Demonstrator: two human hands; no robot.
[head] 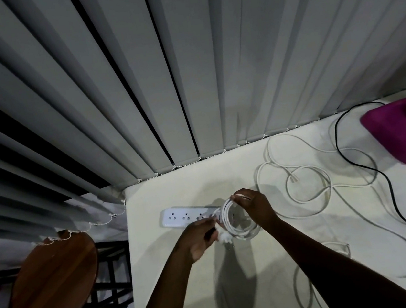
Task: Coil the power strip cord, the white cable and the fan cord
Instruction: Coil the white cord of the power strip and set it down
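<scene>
A white power strip (182, 215) lies on the pale table (175, 272) near its left edge. Its white cord (234, 229) is wound into several loops held above the strip's right end. My right hand (254, 205) grips the top of the loops. My left hand (199, 238) pinches the plug end of the cord at the loops' left side. A long white cable (310, 186) sprawls loose across the table to the right. The black fan cord (367, 167) snakes from the magenta fan base (403, 129) at far right.
Grey vertical blinds (186, 66) hang along the table's back edge. A round wooden stool (54, 282) with a black frame stands left of the table. Another loose stretch of white cable (312, 281) lies near the front right.
</scene>
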